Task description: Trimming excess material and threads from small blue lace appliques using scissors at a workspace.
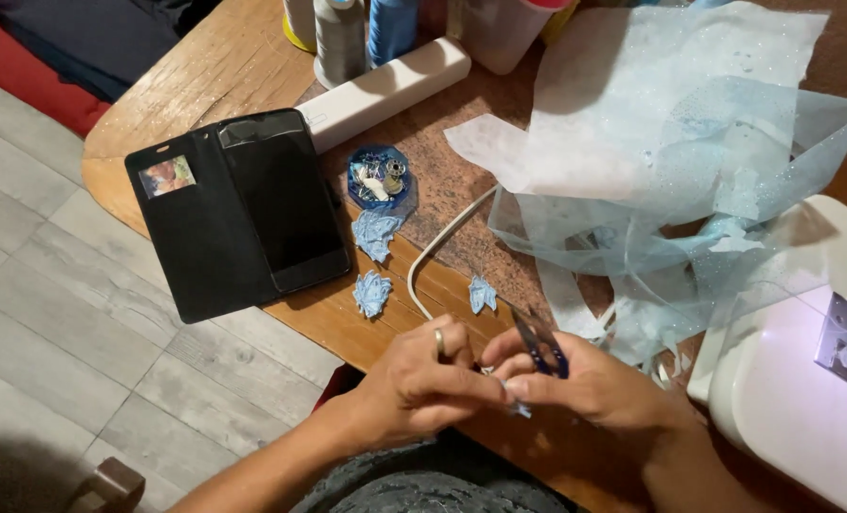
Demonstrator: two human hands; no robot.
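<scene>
Two hands working a small pale-blue lace piece with blue snips at the table edge.

Largest first: wooden table (205, 66) is carrying a heap of sheer glittery pale-blue fabric (670, 142), a white sewing machine (803, 399) sitting at right, an open black phone case (238, 209) lying at left, a white power bank (385, 90), thread cones (340, 38). A white cable (438, 252) is curving past three cut lace leaves (376, 235) and a small blue dish (378, 178) of bobbins. Left hand (414, 385), ringed, is pinching the small lace piece (518, 408), mostly hidden, pale blue, just beside the fingertips. Right hand (594, 385) is closing around the blue snips (540, 347), blades pointing up-left.
</scene>
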